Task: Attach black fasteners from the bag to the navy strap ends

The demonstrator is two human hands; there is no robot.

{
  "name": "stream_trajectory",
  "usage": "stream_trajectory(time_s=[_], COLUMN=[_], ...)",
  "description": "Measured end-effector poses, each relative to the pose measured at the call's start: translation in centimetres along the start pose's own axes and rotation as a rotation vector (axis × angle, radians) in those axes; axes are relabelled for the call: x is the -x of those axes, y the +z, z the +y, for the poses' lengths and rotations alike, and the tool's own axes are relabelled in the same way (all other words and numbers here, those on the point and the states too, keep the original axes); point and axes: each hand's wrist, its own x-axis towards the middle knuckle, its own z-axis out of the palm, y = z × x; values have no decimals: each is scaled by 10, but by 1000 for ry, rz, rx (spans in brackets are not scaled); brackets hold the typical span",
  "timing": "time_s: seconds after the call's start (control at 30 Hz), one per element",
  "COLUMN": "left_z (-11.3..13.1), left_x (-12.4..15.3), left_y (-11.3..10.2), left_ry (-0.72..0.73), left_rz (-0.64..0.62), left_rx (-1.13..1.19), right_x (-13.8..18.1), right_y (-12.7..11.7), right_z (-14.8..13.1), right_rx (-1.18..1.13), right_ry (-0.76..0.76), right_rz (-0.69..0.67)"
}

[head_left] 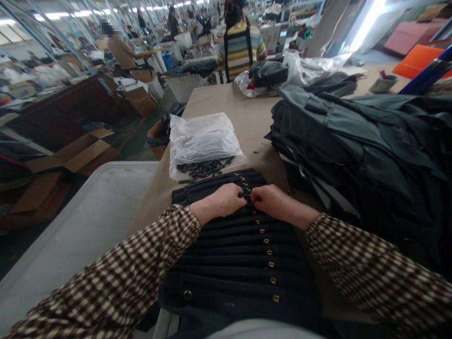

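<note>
Overlapping dark fabric pieces [229, 256] lie fanned in front of me, with a row of gold zipper sliders [269, 253] down their right side. Over the far part of this row, my left hand [231, 198] is closed in a pinch, with a small dark strip at its fingertips. My right hand [266, 200] pinches close beside it at the same row; whatever its fingers hold is hidden. Just beyond the hands, a clear plastic bag [205, 136] lies on the table with several short dark strips [208, 165] at its near edge.
A tall pile of dark fabric [360, 141] covers the table's right side. A white bin [95, 212] stands left of the brown table [208, 96]. Further back are a black bundle [268, 73], open cartons [74, 150] and a person in a striped top [240, 47].
</note>
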Motion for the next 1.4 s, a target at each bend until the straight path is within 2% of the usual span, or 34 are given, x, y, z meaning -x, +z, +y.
stream_trajectory(time_s=[0.17, 0.23, 0.33, 0.43, 0.53, 0.63, 0.83, 0.93, 1.0, 1.1, 1.27, 1.4], left_z=[-7, -8, -7, 0, 7, 10, 10, 11, 12, 12, 10, 5], left_x=[5, 10, 18, 26, 31, 33, 35, 36, 35, 34, 34, 32], left_y=[-8, -13, -17, -16, -11, -8, -6, -7, -7, -8, -7, -5], left_ry=[-17, -30, -30, -62, -122, -126, -98, -84, -86, -99, -141, -183], left_rz=[38, 51, 71, 4, -70, -66, -103, -79, -58, -48, -81, -127], left_rx=[-38, -45, 43, 353, 638, 702, 724, 779, 811, 861, 936, 1005], right_x=[-4, -3, -2, -3, -3, -2, 3, 4, 5, 6, 10, 12], right_y=[0, -2, -3, -2, 1, 3, 5, 3, 0, -4, -11, -9], right_z=[5, 3, -9, -26, -41, -50, -54, -50, -47, -41, -33, -27], right_rx=[-40, -90, -375, -793, -1082, -1262, -1455, -1572, -1577, -1457, -1287, -1067], right_ry=[6, -21, -38, 4, 117, 203, 220, 213, 151, 87, 118, 68], right_rz=[-12, 33, 154, 191, 210, 243, 142, 171, 218, 251, 225, 248])
